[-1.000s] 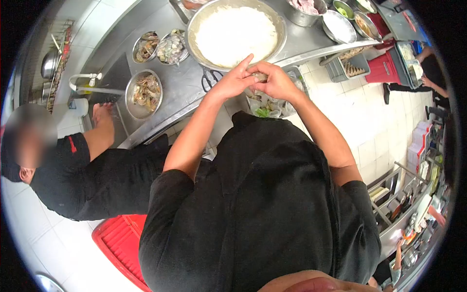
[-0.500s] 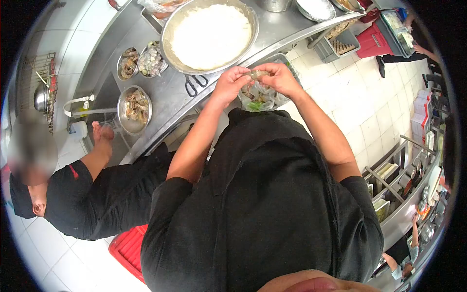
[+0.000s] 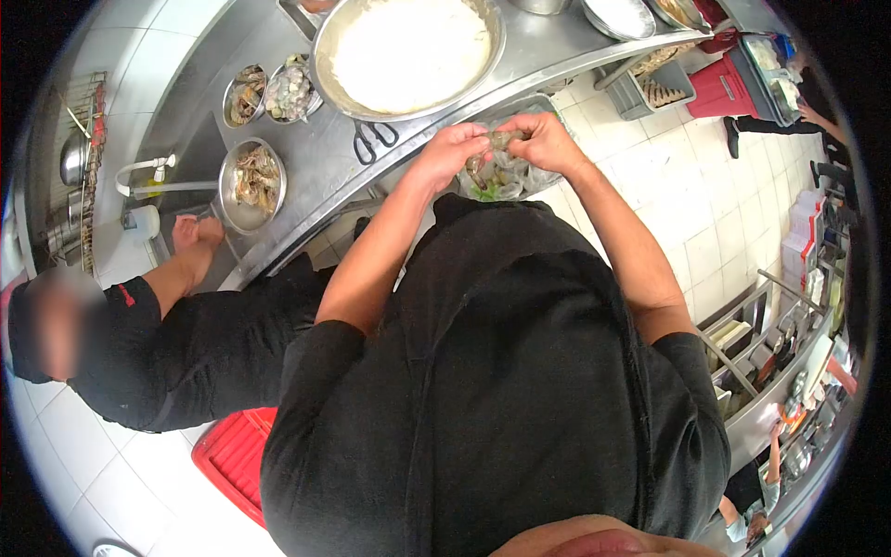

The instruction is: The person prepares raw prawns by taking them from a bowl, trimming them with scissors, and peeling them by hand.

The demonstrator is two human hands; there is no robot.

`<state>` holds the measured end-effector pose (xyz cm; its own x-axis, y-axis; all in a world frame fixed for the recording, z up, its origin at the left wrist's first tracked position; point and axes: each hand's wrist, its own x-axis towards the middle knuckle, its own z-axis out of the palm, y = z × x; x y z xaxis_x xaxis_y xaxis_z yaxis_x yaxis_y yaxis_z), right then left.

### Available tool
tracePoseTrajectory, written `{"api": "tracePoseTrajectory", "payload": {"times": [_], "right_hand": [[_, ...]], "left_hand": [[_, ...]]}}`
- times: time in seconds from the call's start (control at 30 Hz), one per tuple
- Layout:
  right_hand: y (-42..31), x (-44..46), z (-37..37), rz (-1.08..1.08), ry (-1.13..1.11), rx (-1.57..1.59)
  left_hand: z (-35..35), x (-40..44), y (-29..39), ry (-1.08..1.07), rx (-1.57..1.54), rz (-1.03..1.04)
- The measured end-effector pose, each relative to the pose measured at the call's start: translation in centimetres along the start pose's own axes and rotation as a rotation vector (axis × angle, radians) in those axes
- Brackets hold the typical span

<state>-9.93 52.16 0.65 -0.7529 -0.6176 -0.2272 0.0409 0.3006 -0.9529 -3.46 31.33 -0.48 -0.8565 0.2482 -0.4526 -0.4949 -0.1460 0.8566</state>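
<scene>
A grey-brown shrimp is pinched between my two hands in front of my chest. My left hand grips one end of it, and my right hand holds the other with fingertips closed. Beneath them stands a grey bin lined with a clear plastic bag, with green scraps and brownish bits inside. On the steel counter to the left, one small bowl holds brown unpeeled shrimp and another holds pale greyish shrimp. Black-handled scissors lie near the counter edge.
A wide metal bowl of white mixture stands on the counter. At left, a co-worker's hands are by the sink, near a bowl of shrimp. A red crate sits on the floor. Other people work at far right.
My hands have shifted slightly on the shrimp, and my fingers bend closer around it. The co-worker's hands have come together at the sink. The view has tilted a little.
</scene>
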Motion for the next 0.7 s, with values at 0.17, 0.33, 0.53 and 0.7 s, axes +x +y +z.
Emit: {"api": "tracePoseTrajectory", "payload": {"times": [0.17, 0.33, 0.53, 0.7], "right_hand": [[1.4, 0.5, -0.4, -0.142, 0.008, -0.169], [3.7, 0.7, -1.9, -0.131, 0.142, -0.309], [8.8, 0.7, -1.7, -0.213, 0.193, -0.703], [1.7, -0.4, 1.2, -0.306, 0.205, -0.578]], "left_hand": [[-0.3, 0.0, -0.3, -0.035, -0.049, -0.036], [-1.4, 0.4, -0.7, 0.024, -0.035, -0.061], [-2.2, 1.0, -2.3, 0.032, 0.085, -0.011], [-2.5, 1.6, -3.6, 0.03, 0.216, 0.006]]}}
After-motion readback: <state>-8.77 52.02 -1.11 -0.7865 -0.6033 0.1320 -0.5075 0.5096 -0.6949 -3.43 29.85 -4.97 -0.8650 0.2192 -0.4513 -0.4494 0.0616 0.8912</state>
